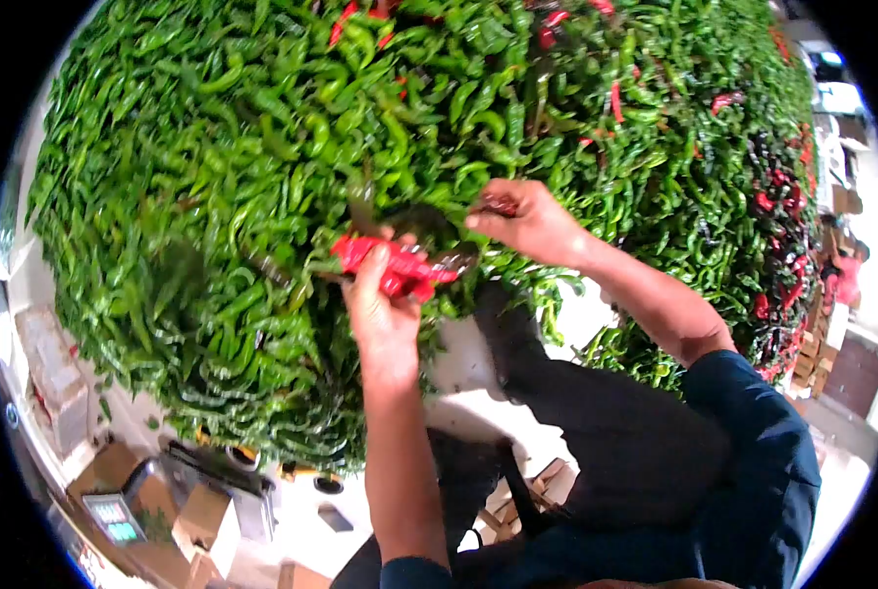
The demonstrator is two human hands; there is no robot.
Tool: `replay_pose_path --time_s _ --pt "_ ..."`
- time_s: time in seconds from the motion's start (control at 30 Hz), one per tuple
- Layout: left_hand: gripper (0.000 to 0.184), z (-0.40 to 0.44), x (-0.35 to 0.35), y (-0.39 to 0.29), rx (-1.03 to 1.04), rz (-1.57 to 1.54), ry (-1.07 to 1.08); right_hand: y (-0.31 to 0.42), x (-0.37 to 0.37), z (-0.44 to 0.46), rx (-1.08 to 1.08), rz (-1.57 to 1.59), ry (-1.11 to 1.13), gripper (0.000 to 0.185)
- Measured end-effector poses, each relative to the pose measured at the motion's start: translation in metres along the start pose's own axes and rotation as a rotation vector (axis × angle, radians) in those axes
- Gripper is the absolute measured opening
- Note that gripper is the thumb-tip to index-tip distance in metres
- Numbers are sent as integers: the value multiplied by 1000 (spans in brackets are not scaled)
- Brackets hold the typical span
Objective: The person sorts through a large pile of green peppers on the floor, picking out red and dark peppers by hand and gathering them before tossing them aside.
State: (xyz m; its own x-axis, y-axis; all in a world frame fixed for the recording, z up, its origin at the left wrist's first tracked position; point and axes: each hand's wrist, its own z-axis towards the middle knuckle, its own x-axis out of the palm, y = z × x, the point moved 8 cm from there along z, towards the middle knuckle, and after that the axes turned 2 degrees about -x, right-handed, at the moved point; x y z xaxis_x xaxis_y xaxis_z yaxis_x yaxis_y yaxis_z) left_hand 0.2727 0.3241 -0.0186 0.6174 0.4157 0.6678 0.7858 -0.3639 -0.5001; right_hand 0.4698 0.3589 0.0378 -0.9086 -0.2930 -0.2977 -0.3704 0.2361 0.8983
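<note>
A huge heap of green peppers [233, 147] spreads in front of me and around both sides. My left hand [385, 285] is closed around several red peppers [399, 267], with a dark brownish one poking out at their right end. To the right and a little higher, my right hand [532, 226] has its fingers curled on a dark red pepper [501, 204]. Both hands are just above the heap, apart from each other. A few red peppers [615, 101] lie scattered among the green ones.
A band of red and dark peppers [787, 245] runs along the heap's right side. Cardboard boxes [203, 515] and a lit display [113, 518] are at the lower left. Another person [846, 275] in a reddish top is at the far right. My dark-clothed leg [615, 432] is against the heap.
</note>
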Motion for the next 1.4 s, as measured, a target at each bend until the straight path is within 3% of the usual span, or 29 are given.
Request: replay_pose_path --time_s 0.17,0.23,0.3,0.37,0.57,0.73,0.83,0.9,1.07,1.23,1.33,1.37,1.4 --pt "37 -11 -4 2 -22 -12 75 12 -103 60 -150 -620 -482 30" --pt "47 -14 -2 3 -12 -102 222 24 -170 97 -55 -731 -642 29" --pt "50 -18 -3 4 -30 -137 280 18 -229 140 82 -893 -663 29" --pt "55 -22 -3 6 -46 -147 323 11 -249 166 280 -1072 -454 31" --pt "74 -31 -4 18 -121 -150 253 -20 -210 179 371 -1425 -278 26" --pt "73 -41 -3 11 -117 -139 255 21 -209 126 376 -1144 -390 32" --pt "69 -40 -1 14 -147 -124 304 43 -187 80 167 -856 -360 40" --pt "73 -40 8 19 -181 -208 362 57 -141 54 -59 -586 -222 40" --pt "77 -42 20 27 -227 -251 410 70 2 1 -204 -171 357 30" --pt "84 -45 16 18 -209 -232 443 59 48 -9 -234 -246 420 25" --pt "88 -45 12 15 -211 -87 419 54 43 -2 -197 -716 597 26" --pt "89 -45 7 15 -197 -100 394 51 29 10 -242 -705 568 29" --pt "90 -43 1 16 -180 -113 372 60 1 26 -442 -634 382 28"
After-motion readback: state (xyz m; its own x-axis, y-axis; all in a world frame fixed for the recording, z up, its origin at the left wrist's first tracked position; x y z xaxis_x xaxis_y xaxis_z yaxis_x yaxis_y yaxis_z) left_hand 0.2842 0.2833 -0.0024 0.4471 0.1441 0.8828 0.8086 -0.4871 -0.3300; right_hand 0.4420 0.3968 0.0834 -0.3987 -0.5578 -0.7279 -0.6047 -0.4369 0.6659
